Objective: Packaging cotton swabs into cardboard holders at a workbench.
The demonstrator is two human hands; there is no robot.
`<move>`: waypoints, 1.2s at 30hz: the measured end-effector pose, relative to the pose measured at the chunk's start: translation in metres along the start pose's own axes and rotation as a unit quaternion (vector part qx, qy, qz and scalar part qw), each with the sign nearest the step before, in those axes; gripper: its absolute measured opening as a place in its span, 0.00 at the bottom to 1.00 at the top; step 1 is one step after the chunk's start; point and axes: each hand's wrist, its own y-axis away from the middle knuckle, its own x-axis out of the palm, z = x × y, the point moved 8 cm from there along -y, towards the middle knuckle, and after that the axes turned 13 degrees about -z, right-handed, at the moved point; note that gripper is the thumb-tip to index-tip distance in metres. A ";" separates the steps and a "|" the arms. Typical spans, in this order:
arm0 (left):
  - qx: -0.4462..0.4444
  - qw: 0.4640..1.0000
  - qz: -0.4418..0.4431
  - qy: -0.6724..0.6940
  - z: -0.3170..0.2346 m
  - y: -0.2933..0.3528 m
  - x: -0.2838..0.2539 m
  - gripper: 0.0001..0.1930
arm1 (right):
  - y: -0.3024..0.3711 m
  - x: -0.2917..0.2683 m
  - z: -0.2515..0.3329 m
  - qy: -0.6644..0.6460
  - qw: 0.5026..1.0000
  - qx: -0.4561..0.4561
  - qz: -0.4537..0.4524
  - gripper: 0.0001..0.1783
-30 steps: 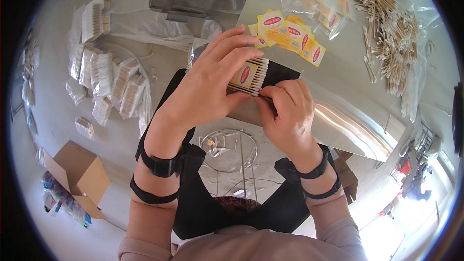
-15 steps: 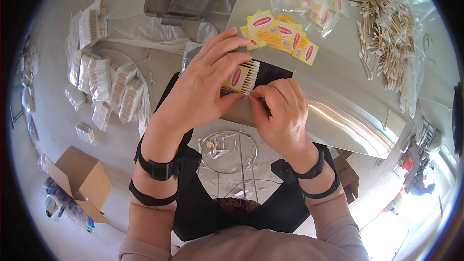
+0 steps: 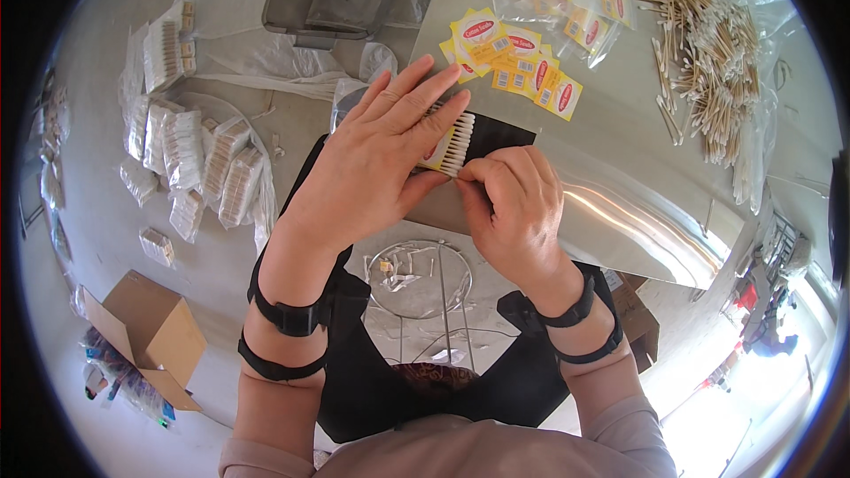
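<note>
At the table (image 3: 611, 97), the left hand (image 3: 367, 155) was clamped on the swab pack (image 3: 459, 143), thumb below, fingers above. The right hand (image 3: 516, 208) had its fingertips at the pack's lower right corner; their closure could not be determined. The step appeared to be swab alignment; the next move likely required steady left-hand pressure while the corner was squared.

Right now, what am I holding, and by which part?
Your left hand holds a swab pack, thumb at near edge, fingers across the top; your right hand is at its near corner.
</note>
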 end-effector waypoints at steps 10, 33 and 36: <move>-0.004 1.000 -0.003 -0.003 0.000 0.000 0.000 0.41 | 0.000 0.000 0.004 0.017 0.999 -0.030 0.009 0.15; -0.012 1.000 -0.013 0.020 -0.001 -0.001 -0.002 0.43 | 0.002 0.005 0.003 0.049 0.998 -0.035 0.005 0.12; -0.003 1.000 -0.018 0.023 -0.002 -0.003 -0.004 0.41 | 0.004 0.005 0.001 0.048 0.998 -0.034 0.002 0.12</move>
